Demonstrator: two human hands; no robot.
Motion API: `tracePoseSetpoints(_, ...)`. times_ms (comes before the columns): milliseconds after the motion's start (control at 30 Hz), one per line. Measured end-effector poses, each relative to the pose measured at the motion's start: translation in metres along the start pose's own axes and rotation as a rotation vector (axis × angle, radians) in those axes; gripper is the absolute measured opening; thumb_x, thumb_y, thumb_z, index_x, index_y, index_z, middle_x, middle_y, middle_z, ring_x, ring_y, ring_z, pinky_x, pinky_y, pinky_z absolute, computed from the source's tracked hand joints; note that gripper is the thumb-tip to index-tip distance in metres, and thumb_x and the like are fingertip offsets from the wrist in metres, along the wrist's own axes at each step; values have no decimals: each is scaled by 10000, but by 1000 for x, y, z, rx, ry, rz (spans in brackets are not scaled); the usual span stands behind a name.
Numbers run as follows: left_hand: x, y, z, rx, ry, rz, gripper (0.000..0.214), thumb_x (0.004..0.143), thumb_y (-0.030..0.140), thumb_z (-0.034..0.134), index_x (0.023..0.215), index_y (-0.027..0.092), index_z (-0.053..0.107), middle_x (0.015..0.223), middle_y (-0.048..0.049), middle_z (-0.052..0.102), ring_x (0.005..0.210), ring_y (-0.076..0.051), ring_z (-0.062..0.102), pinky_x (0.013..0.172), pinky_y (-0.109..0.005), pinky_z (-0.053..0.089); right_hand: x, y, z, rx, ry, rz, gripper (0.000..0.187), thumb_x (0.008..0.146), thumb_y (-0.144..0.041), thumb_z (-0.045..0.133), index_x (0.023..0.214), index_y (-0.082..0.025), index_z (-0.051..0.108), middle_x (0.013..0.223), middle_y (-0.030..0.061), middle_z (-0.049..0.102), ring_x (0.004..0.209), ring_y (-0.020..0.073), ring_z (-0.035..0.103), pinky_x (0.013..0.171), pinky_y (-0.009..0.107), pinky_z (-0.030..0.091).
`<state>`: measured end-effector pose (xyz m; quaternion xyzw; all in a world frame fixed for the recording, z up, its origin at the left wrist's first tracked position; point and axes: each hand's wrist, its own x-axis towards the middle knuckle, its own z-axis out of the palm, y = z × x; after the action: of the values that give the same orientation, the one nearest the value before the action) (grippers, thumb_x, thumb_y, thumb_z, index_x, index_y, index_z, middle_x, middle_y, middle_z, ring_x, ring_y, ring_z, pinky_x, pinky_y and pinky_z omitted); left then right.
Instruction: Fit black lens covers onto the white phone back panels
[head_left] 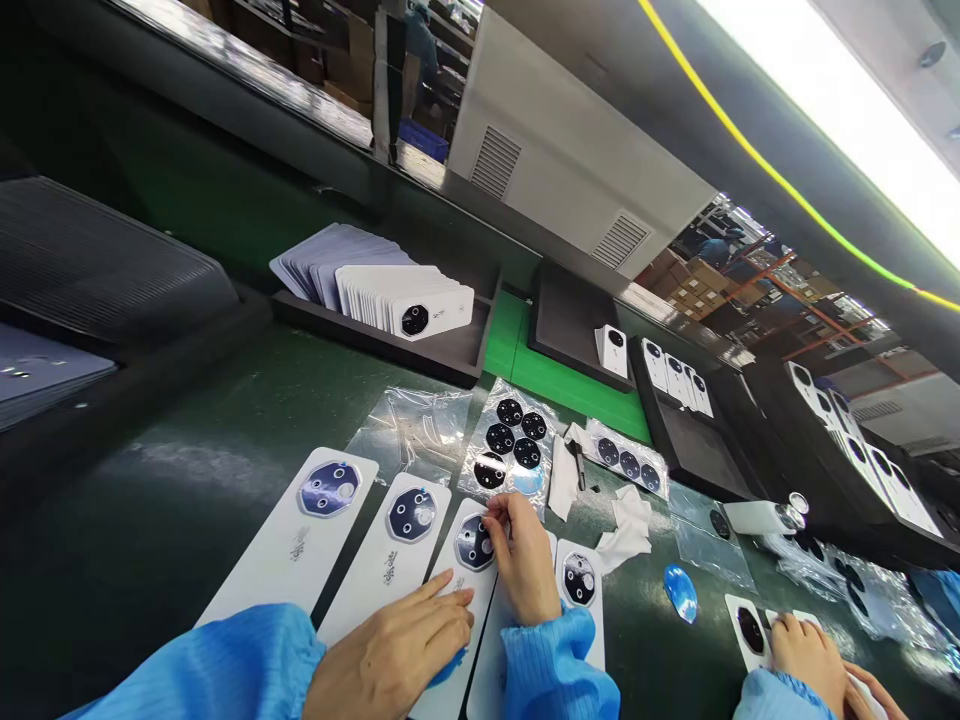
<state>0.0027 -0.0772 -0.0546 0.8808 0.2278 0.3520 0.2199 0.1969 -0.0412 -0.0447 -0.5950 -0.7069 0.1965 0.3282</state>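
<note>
Green bench (187, 420): your left grip (390, 655) lies open on a card (459, 548), right grip (521, 560) pinches its dark disc (474, 542); lens sheet (510, 440) just beyond.

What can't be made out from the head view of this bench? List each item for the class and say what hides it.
Head view:
Third white panel: the right edge of its dark lens plate is hidden by the right hand.
Fourth white panel: its left side is hidden by that hand's sleeve.
Far-right panel: covered by a co-worker's hand, lower end cut off by the bottom edge.
Printed characters on the first panel: too small to read.
</note>
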Motion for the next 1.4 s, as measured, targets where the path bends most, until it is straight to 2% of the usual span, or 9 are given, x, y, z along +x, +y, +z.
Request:
tracePoseSetpoints(167,1,-1,1,76,-7,34,342,898,4,361,1143,144,554,1073,-49,725,1082,-127,647,1083,-268,373,6,1,-1,13,-21,-30,167,838,-252,541,893,-394,608,757,23,650,730,233,665,612,329,537)
tracePoseSetpoints(300,2,-1,0,125,-5,71,291,930,36,356,1090,121,583,1098,-64,720,1118,-123,624,1093,-259,346,5,1,0,32,-26,-53,149,848,-270,530,887,-395,600,765,30,645,783,242,671,637,332,554)
tracePoseSetpoints(467,3,1,0,119,-42,53,318,944,34,315,1078,116,591,1073,-66,724,1102,-126,635,1086,-274,353,-3,-1,1,45,-29,-59,199,846,-257,528,944,-419,588,836,52,644,864,277,656,694,374,565)
tracePoseSetpoints(633,3,1,2,92,-74,20,357,914,-3,300,1106,113,577,1066,-73,720,1087,-137,643,1083,-300,377,-20,-4,5,39,-35,-42,237,850,-249,518,979,-437,582,833,63,634,846,292,645,690,401,569)
tracePoseSetpoints(833,-1,2,19,122,61,1,405,908,-6,226,1033,120,590,993,-66,728,1064,-128,650,1089,-302,377,-51,-9,-5,3,-70,1,214,867,-277,500,965,-451,577,785,48,613,748,263,631,606,372,558)
tracePoseSetpoints(900,-1,2,20,133,60,-1,414,908,-13,214,1037,116,585,999,-64,727,1067,-132,650,1086,-316,383,-53,-10,-11,-36,-86,48,190,881,-278,484,963,-419,581,806,47,610,752,247,624,624,357,550)
tracePoseSetpoints(1100,1,2,2,139,-55,66,363,901,-17,277,1090,93,567,1063,-76,718,1089,-145,641,1059,-321,415,-20,-13,-12,-96,-62,89,223,864,-187,479,1052,-259,575,978,69,559,930,235,568,810,389,504)
tracePoseSetpoints(1267,1,0,-1,137,-81,64,339,918,3,302,1109,84,570,1066,-82,717,1114,-157,628,1058,-333,412,5,-11,-5,-100,-157,100,231,728,-60,572,888,-225,590,912,35,566,904,207,557,812,342,479)
tracePoseSetpoints(1400,1,0,1,122,-74,69,343,942,35,281,1117,80,572,1051,-85,718,1107,-160,633,1057,-335,409,14,-15,-11,-111,-247,129,200,708,-51,601,807,-222,566,862,17,557,881,200,552,793,329,467)
